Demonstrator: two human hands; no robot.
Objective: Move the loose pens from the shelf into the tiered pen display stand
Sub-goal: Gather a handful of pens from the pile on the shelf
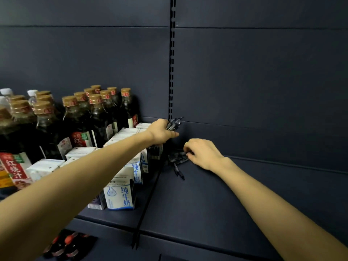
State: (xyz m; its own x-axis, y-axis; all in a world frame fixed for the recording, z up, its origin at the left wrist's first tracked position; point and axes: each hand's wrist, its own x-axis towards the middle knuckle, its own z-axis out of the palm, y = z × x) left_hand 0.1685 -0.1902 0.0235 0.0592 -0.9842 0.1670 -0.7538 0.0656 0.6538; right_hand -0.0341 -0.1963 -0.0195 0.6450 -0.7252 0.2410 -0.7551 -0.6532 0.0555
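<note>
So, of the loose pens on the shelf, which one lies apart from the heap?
The dark pen lying nearest the camera, pointing toward the shelf's front edge. The other pens are heaped together beside the right hand.

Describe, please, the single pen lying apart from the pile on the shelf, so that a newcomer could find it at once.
Start at the slotted upright on the dark back panel and drop to the bare shelf on its right. Near the back, the right hand reaches into a small pile of pens. The lone pen lies just nearer the viewer, pointing diagonally forward.
</note>
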